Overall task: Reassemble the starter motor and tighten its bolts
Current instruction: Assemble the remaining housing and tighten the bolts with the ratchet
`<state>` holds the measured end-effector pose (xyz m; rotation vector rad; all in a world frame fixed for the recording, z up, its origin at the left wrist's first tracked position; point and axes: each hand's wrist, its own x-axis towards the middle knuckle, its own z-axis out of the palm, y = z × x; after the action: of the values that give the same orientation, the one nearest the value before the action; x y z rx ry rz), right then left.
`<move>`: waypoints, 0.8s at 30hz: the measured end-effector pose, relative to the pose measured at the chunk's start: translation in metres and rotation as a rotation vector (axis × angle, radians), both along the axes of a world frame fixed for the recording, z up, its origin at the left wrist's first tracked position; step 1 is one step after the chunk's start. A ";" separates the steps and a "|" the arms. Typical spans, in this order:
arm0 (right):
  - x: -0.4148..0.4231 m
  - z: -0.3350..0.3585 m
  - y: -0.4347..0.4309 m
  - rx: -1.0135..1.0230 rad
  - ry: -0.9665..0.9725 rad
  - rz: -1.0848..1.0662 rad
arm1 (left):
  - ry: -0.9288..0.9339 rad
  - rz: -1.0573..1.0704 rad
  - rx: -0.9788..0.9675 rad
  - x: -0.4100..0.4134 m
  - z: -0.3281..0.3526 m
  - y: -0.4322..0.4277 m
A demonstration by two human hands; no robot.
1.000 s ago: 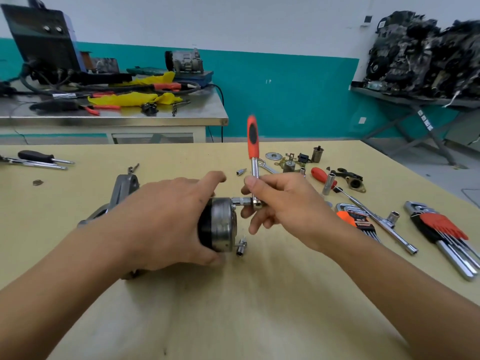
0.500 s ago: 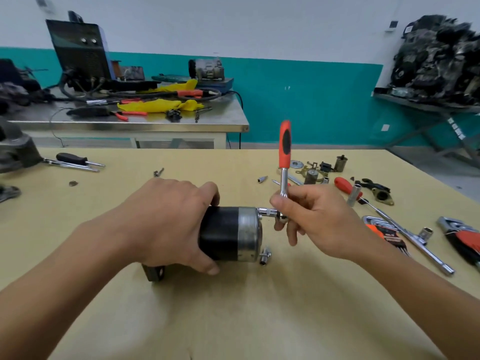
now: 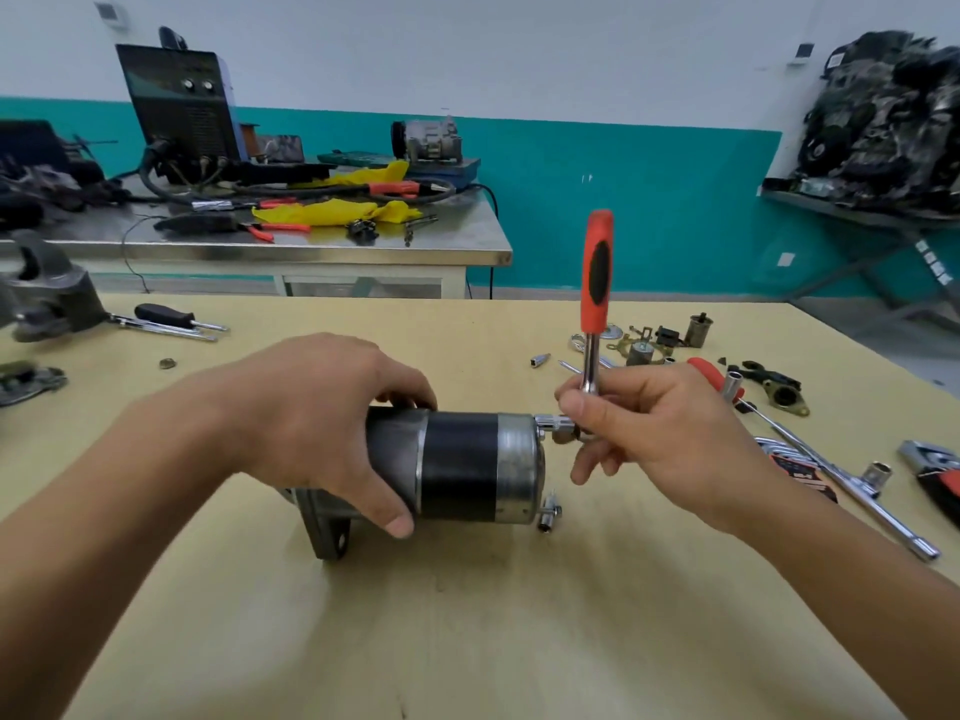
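Gripping starter motor with left hand; right hand pinching ratchet.

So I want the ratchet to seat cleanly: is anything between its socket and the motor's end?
Nothing visible does. The right hand holds the ratchet with its socket on the upper edge of the end of the motor. The left hand grips its body further back, and a small metal piece sits lower at that end.

No text can be read anywhere. The dark label on the hex key holder, lying at the right of the counter, carries small pale print, but it is too blurred to make out.
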<state>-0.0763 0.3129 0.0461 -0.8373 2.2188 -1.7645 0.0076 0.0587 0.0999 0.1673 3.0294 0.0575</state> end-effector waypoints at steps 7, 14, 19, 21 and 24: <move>-0.002 -0.005 -0.009 0.010 -0.332 -0.088 | 0.017 0.002 -0.069 -0.006 -0.007 0.005; -0.003 0.000 -0.004 0.086 -0.047 -0.046 | 0.092 -0.028 -0.149 0.001 -0.012 0.017; -0.001 -0.003 -0.004 0.032 -0.071 -0.043 | 0.378 -0.238 -0.160 0.000 -0.049 0.081; 0.000 -0.006 -0.007 0.020 -0.150 -0.057 | 0.491 -0.235 -0.116 -0.003 -0.055 0.085; -0.001 -0.010 -0.007 0.029 -0.253 -0.054 | 0.568 -0.251 -0.064 -0.003 -0.058 0.078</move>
<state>-0.0777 0.3064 0.0362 -0.5202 2.1133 -1.7480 0.0043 0.1367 0.0424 0.6598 3.5294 -0.1311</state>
